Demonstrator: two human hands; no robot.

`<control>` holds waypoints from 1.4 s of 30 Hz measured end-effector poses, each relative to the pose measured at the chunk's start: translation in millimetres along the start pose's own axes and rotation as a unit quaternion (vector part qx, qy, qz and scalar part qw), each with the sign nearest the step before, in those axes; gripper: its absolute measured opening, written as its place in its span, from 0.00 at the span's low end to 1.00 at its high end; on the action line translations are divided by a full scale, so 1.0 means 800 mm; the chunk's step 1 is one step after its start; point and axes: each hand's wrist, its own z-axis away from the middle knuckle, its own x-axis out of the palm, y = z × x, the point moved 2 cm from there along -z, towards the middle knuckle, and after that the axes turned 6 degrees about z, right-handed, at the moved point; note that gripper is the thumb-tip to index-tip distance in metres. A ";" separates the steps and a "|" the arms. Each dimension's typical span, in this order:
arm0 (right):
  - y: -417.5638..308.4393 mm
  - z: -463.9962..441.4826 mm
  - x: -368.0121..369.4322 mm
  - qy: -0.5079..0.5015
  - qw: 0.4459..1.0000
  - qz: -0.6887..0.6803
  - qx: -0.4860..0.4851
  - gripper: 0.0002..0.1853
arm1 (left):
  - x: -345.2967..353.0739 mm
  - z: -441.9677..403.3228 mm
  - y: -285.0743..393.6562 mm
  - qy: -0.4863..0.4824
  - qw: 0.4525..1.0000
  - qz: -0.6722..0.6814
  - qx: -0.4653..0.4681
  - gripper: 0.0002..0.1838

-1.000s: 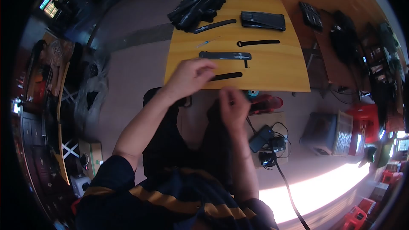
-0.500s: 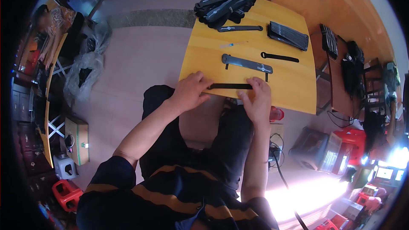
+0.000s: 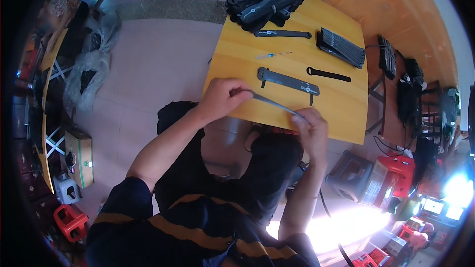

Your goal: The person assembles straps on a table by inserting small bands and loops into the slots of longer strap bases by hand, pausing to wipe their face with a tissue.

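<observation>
L hand [image 3: 223, 100] & R hand [image 3: 312, 127] hold dk strap [image 3: 273, 102] btwn.

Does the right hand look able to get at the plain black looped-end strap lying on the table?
Probably yes, after letting go: the right hand pinches one end of the held strap, but only bare tabletop seems to separate it from the looped-end strap.

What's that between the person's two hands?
A dark strap runs from the left hand to the right hand, as the head view shows.
</observation>
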 end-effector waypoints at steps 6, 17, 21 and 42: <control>0.042 -0.056 -0.048 -0.004 0.989 -0.145 0.028 0.12 | -0.003 -0.060 -0.006 -0.020 0.973 0.153 -0.173 0.09; 0.066 -0.089 -0.006 0.192 0.913 -0.320 0.167 0.08 | 0.015 -0.096 -0.032 -0.073 0.969 0.107 -0.212 0.08; 0.077 -0.087 -0.012 0.207 0.906 -0.320 0.182 0.07 | 0.021 -0.095 -0.030 -0.053 0.982 0.048 -0.174 0.08; 0.091 -0.075 -0.006 0.150 0.926 -0.243 0.248 0.08 | 0.019 -0.096 -0.038 -0.025 0.987 -0.135 -0.086 0.09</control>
